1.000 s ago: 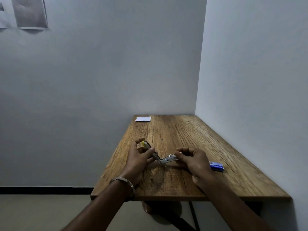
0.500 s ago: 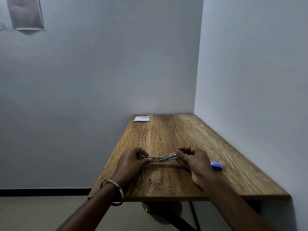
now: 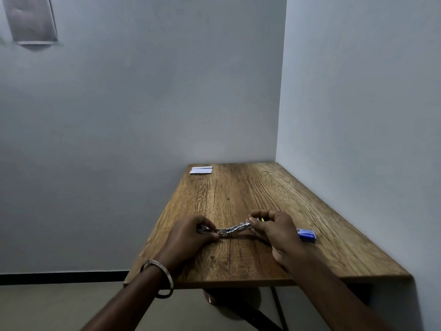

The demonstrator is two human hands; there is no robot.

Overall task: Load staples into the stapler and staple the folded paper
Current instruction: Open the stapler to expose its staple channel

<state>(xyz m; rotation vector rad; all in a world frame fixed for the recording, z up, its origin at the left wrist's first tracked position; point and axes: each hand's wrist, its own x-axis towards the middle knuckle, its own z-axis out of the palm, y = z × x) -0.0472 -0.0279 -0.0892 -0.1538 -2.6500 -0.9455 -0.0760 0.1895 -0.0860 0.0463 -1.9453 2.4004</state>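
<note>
- The stapler [image 3: 229,230] is swung open into a long, shallow bend of bare metal, held low over the near half of the worktop [image 3: 250,194], between the two hands.
- The left hand [image 3: 188,235] is curled closed around one end of it, fingers pinching the metal; a metal bangle [image 3: 158,274] sits on that wrist.
- The right hand [image 3: 274,226] pinches the other, slightly raised end with fingertips and thumb; a speck of yellow shows just at those fingertips.
- A small blue staple box [image 3: 307,235] lies flat on the wood just beyond the right hand, on its outer side; I cannot tell what is in it.
- The folded paper [image 3: 201,170], white, lies well ahead of the left hand, at the far left corner.
- The worktop is grained brown wood pushed into a corner of pale walls; a grey sheet [image 3: 33,20] hangs high on the wall, up to the left.
</note>
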